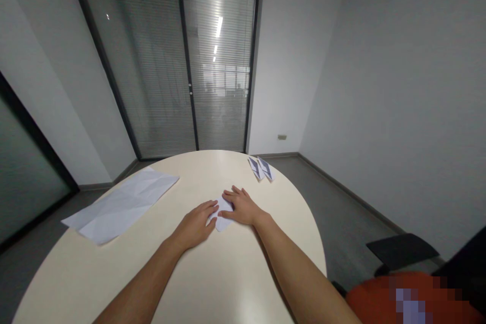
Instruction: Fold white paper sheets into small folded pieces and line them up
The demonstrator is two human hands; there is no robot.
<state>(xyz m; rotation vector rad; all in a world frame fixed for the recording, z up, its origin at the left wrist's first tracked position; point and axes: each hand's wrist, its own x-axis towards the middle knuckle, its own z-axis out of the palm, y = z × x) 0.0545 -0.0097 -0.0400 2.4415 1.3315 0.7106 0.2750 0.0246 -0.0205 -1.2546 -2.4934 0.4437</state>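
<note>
A small folded piece of white paper (pixel 222 214) lies on the cream round table (pixel 212 283) in front of me. My left hand (pixel 196 224) rests flat on its left side, fingers stretched out and pressing down. My right hand (pixel 240 206) lies flat over its right part, fingers spread toward the left. Most of the paper is hidden under both hands.
A large creased white sheet (pixel 122 203) lies on the table's left side. Two small folded paper shapes (pixel 260 168) sit near the far edge. A black chair armrest (pixel 401 250) and an orange seat (pixel 402 298) stand at my right. Glass doors with blinds (pixel 190 66) are beyond the table.
</note>
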